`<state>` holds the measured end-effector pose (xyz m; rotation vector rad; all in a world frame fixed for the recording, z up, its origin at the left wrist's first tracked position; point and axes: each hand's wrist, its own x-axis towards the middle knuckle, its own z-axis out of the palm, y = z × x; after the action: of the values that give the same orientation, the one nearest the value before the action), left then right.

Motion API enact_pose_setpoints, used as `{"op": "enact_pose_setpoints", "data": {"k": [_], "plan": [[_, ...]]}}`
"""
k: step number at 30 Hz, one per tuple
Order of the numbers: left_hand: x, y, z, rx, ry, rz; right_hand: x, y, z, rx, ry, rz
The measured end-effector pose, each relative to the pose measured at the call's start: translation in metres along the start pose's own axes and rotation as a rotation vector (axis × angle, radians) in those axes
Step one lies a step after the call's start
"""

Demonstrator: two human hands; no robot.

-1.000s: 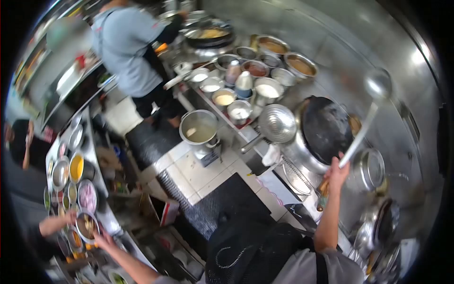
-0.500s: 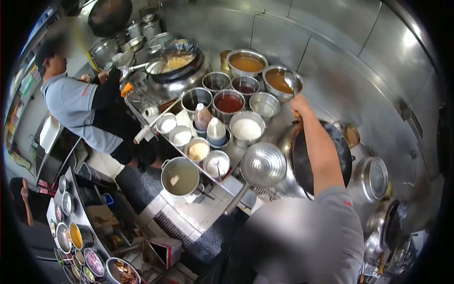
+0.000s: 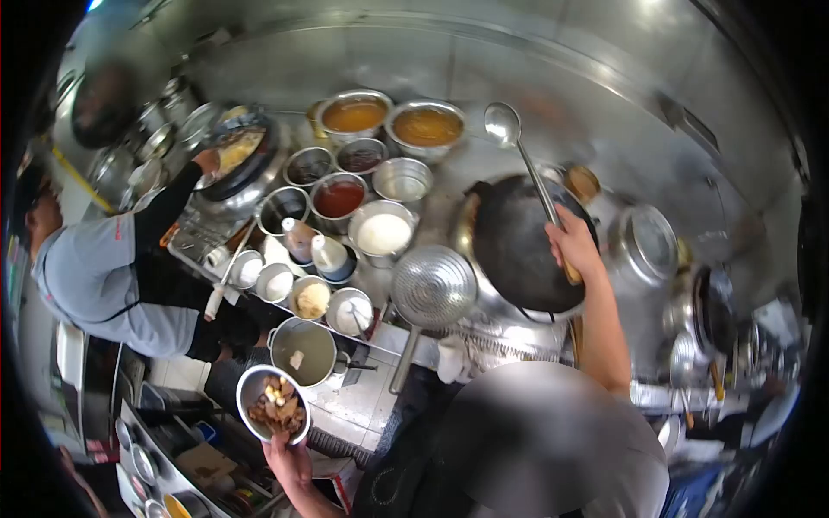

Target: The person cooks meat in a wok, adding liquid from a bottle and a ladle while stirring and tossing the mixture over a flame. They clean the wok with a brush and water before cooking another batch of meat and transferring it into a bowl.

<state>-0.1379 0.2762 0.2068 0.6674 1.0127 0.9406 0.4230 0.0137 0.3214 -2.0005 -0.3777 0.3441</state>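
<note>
My right hand point(image 3: 573, 239) is wrapped round the wooden-ended handle of a ladle point(image 3: 537, 181), which is raised over the wok point(image 3: 518, 255), its bowl pointing to the back wall. The wok's dark inside shows a slight haze. At lower left my left hand point(image 3: 290, 459) grips a metal bowl point(image 3: 245, 390) by its near side. Brown chunks, perhaps meat, and a few pale yellow pieces point(image 3: 278, 404) lie in it. The bowl is beside the large pot point(image 3: 275, 347) of cloudy liquid. A round perforated strainer point(image 3: 434, 285) rests left of the wok.
Pots of orange-brown liquid point(image 3: 354, 114), red sauce point(image 3: 338, 198) and white contents point(image 3: 383, 233) crowd the counter, with squeeze bottles point(image 3: 330, 255) among them. At left a co-worker point(image 3: 121, 276) reaches to another wok point(image 3: 237, 160). A lidded pot point(image 3: 648, 242) stands right of my wok.
My right hand has drawn back towards me and lifted the ladle from the orange-brown pot. My left hand has come into view with the bowl. The view has turned right; the co-worker's arm now reaches the far wok.
</note>
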Motion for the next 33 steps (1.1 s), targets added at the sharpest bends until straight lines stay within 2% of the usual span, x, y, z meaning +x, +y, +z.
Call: {"op": "enact_pose_setpoints", "data": {"k": [1,3,5,6,7,9,10,12,13,15,16,18,19,21,23,24,27,28,33], "plan": [[0.008,-0.002,0.008,0.017,-0.06,-0.034,-0.035,0.024,-0.019,0.135,-0.015,0.039],[0.01,-0.005,0.044,0.011,-0.149,-0.024,-0.097,0.081,-0.047,-0.288,0.054,0.053],[0.014,-0.008,0.074,0.033,-0.326,-0.068,-0.138,0.154,-0.053,-0.874,0.265,-0.288],[0.018,-0.012,0.086,0.05,-0.371,-0.119,-0.158,0.157,-0.059,-0.74,0.202,-0.127],[0.022,-0.02,0.102,0.061,-0.415,-0.162,-0.17,0.159,-0.065,-0.741,0.213,-0.111],[0.018,-0.033,0.142,0.132,-0.493,-0.199,-0.202,0.169,-0.065,-0.744,0.172,0.093],[0.02,-0.044,0.16,0.129,-0.533,-0.223,-0.22,0.173,-0.062,-0.734,0.181,0.108],[0.025,-0.073,0.198,0.131,-0.614,-0.265,-0.248,0.166,-0.058,-0.436,0.104,0.246],[0.022,-0.087,0.22,0.134,-0.631,-0.285,-0.255,0.107,-0.06,-0.004,0.003,0.502],[0.024,-0.124,0.265,0.185,-0.749,-0.327,-0.234,0.137,-0.08,0.737,-0.081,0.546],[0.011,-0.134,0.294,0.215,-0.775,-0.305,-0.211,0.157,-0.085,0.756,-0.082,0.548],[-0.02,-0.166,0.352,0.301,-0.795,-0.255,-0.159,0.206,-0.094,1.385,-0.346,0.556],[-0.028,-0.186,0.379,0.352,-0.787,-0.223,-0.151,0.217,-0.075,0.809,-0.148,0.439],[-0.001,-0.26,0.416,0.704,-0.885,0.862,-0.138,0.281,-0.054,-0.572,0.245,-0.381],[-0.022,-0.274,0.458,1.064,-0.843,1.105,-0.15,0.282,-0.104,-0.69,0.137,0.008],[-0.01,-0.296,0.466,1.128,-0.818,1.196,-0.16,0.267,-0.137,-0.744,0.126,-0.011],[-0.029,-0.298,0.497,1.277,-0.756,1.295,-0.192,0.261,-0.218,-0.933,0.022,-0.029],[-0.026,-0.298,0.506,1.244,-0.719,1.423,-0.203,0.253,-0.235,-1.009,0.019,-0.052],[-0.055,-0.266,0.529,1.105,-0.683,1.429,-0.224,0.237,-0.281,-1.15,-0.017,-0.155]]}}
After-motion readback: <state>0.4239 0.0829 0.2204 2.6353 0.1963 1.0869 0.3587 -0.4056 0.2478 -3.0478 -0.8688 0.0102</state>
